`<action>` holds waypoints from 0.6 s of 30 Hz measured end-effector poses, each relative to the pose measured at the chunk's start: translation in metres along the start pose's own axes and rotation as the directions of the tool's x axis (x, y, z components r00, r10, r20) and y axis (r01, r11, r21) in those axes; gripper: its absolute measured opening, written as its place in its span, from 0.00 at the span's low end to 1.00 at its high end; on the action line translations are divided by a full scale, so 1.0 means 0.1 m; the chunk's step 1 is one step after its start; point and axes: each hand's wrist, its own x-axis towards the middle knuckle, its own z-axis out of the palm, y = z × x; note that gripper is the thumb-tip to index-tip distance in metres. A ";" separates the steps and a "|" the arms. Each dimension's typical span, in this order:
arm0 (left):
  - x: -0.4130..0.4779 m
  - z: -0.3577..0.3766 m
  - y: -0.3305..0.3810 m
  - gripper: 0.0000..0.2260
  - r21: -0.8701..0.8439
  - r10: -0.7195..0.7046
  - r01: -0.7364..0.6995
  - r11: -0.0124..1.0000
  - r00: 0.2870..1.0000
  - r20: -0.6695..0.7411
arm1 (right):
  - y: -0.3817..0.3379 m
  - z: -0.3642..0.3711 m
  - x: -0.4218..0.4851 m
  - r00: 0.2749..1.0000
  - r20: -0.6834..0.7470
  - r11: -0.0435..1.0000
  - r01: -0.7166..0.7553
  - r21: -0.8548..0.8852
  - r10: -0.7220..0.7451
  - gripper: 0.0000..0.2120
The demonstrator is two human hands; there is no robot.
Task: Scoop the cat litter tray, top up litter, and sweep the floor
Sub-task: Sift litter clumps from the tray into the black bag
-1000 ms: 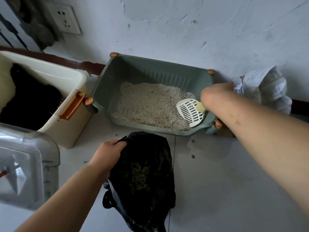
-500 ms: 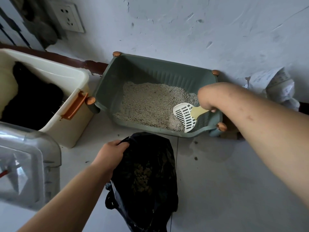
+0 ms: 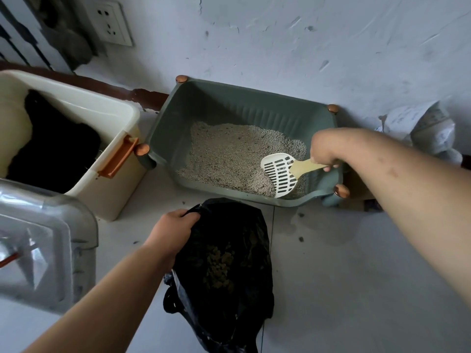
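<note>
Since 1 s ago the scoop (image 3: 280, 174) has swung away from the tray's right wall, & more of its yellow handle now shows; the left hand is unchanged. Head view, looking down. Right hand (image 3: 323, 151) reaches in over the right end of a green litter tray (image 3: 229, 103), fingers (image 3: 328, 168) curled tight round the far end of the handle. The white slotted scoop head sticks out to the left of those fingers & toward the viewer, lying on the grey litter (image 3: 229, 151) at the tray's near-right corner, just beside the front wall. Can't tell if anything is in the scoop. Left hand (image 3: 170, 230) grips the rim of a black bag (image 3: 229, 263) w/ fingers curled into the plastic, holding its mouth open; clumps show inside. Bag sits on the pale floor (image 3: 331, 276) just in front of the tray, a few dark specks near it. Left of the tray: cream bin (image 3: 112, 200) w/ an orange handle, touching the tray's corner knob; a clear plastic container (image 3: 51, 250) at the near left. Wall socket (image 3: 112, 21) top left. Crumpled pale bag (image 3: 428, 131) against the wall, right of the tray.
</note>
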 end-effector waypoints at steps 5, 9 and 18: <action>-0.02 0.01 0.01 0.08 -0.007 -0.004 0.004 1.000 1.000 0.006 | 0.15 0.19 0.08 0.995 0.098 0.984 -0.037 0.174 0.020 0.14; -0.04 0.02 0.01 0.08 0.000 -0.009 0.009 1.000 1.000 0.020 | 0.20 0.31 0.15 0.994 0.107 0.963 -0.045 0.266 0.017 0.13; -0.05 0.03 0.02 0.08 0.012 -0.013 0.013 1.000 1.000 0.017 | 0.14 0.43 0.31 0.990 0.132 0.937 -0.088 0.339 0.046 0.13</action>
